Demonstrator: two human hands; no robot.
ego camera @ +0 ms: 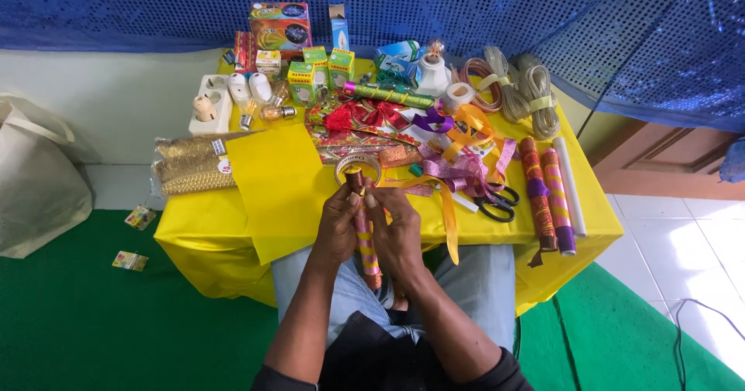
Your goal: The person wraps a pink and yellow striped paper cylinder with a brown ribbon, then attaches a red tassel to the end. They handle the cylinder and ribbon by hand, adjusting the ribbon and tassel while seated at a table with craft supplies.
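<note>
A thin roll of pink and gold wrapping paper (365, 236) stands nearly upright between my hands, above my lap at the near edge of the yellow table (194, 228). My left hand (335, 224) grips its left side. On the right side my right hand (397, 236) holds it, thumb and fingertips pinching near the roll's top end. A tape roll (358, 164) lies on the table just beyond the fingertips. A gold ribbon (448, 224) hangs off the table edge beside my right hand.
Black scissors (497, 202), three more wrapped rolls (547, 197), tangled ribbons (458, 147), coiled cords (516, 88), small boxes (314, 69), light bulbs (256, 100) and a white socket strip (208, 108) crowd the table. A white bag (35, 181) stands left on the green floor.
</note>
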